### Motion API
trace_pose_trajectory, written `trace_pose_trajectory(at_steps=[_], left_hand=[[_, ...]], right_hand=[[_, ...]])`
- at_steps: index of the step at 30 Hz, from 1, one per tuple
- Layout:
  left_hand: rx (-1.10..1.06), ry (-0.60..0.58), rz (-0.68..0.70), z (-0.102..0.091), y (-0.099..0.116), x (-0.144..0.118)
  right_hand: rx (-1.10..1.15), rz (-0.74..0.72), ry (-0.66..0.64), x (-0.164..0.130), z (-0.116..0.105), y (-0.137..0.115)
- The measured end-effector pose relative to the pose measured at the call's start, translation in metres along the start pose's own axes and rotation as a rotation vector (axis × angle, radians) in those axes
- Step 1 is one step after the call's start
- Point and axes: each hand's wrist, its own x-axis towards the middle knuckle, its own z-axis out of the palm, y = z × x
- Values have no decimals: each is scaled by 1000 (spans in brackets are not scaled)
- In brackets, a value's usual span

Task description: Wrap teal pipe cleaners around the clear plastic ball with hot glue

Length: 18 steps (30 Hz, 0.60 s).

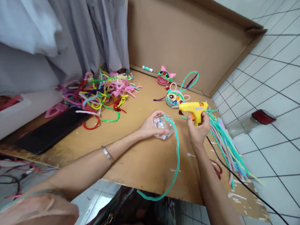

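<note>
Clock positions read from the clear plastic disc [161,123], which sits mid-table, tilted, in the left hand [150,127].

Risks, my read:
- Burn. Nozzle tip of the yellow glue gun [194,109] is at 1 o'clock, near the left fingers, pointing toward 9. If it's hot, a small wrist swing or an early trigger pull could put glue on skin.
- Teal pipe cleaner [178,155] touches the disc's rim at 12, curves down past 3, and its free end hangs past the table [141,165] edge at 6. Lap or forearm could snag it and drag it off line. Can't tell if any of it is glued.
- Finished-looking animal-face ornament [175,98] is just beyond the nozzle, between 12 and 1. Stray drip could mark it. Contact unclear.
- Black cord [238,178] runs out at 4, past the pipe cleaner bundle [224,145]. A catch there could tug the gun.

Grip:
- Left: closed on the disc, thumb across the near face, other fingers mostly hidden behind. Thumb covers part of the work surface.
- Right hand [199,129] at 2 o'clock: wrapped round the gun's handle, near the orange trigger. Can't tell if it's squeezed.
</note>
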Motion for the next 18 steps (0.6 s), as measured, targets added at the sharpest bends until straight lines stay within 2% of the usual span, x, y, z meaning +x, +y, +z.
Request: trace_pose_trajectory(at_steps=[5,8,14,18], left_hand=[[44,5,28,-2,-6,1],[72,32,24,-2,-4,0],[42,44,-21,-1,1,-1],[30,68,-15,0,0,0]], right_hand=[[51,116,63,-23,6,13],[71,118,63,-29,4,19],[18,69,100,-28,-2,24],[-126,-102,107,-28,-9,19]])
